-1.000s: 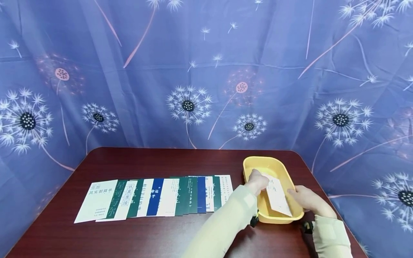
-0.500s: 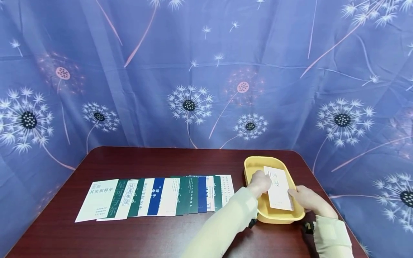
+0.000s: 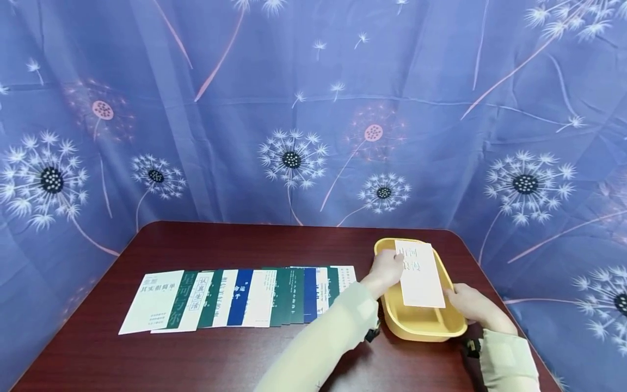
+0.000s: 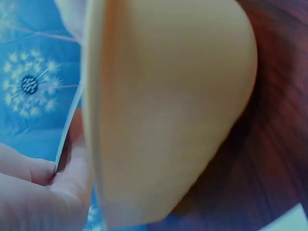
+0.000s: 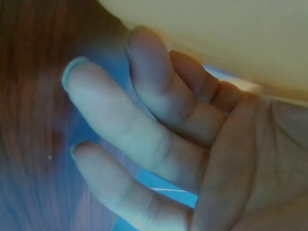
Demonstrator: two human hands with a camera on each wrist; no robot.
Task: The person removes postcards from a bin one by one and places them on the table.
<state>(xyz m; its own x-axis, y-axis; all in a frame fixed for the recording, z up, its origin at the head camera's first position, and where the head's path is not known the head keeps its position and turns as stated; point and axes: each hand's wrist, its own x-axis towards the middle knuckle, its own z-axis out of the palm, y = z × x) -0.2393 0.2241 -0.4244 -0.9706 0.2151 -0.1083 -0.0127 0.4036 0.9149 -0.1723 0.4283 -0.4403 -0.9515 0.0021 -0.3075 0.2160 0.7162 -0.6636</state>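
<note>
Between thumb and fingers my left hand (image 3: 387,268) pinches a white printed card (image 3: 423,277) by its left edge. The card is tilted up above the yellow plastic tub (image 3: 416,331), its lettering facing me. In the left wrist view the card's thin edge (image 4: 68,127) shows between the fingers, beside the tub's outer wall (image 4: 168,106). My right hand (image 3: 467,302) grips the tub's right rim, thumb over the top. From the right wrist view, the fingers (image 5: 139,130) curl along the outside below the rim. Inside the tub a low divider (image 3: 439,316) shows.
A long overlapping row of cards (image 3: 257,298), white, green and blue, lies across the dark red wooden table (image 3: 196,359) left of the tub. Behind the table hangs a blue curtain (image 3: 235,179) with dandelion prints.
My left hand has raised the card out of the tub, moving it up and slightly left, and the card now faces me more. The right hand keeps its grip on the rim.
</note>
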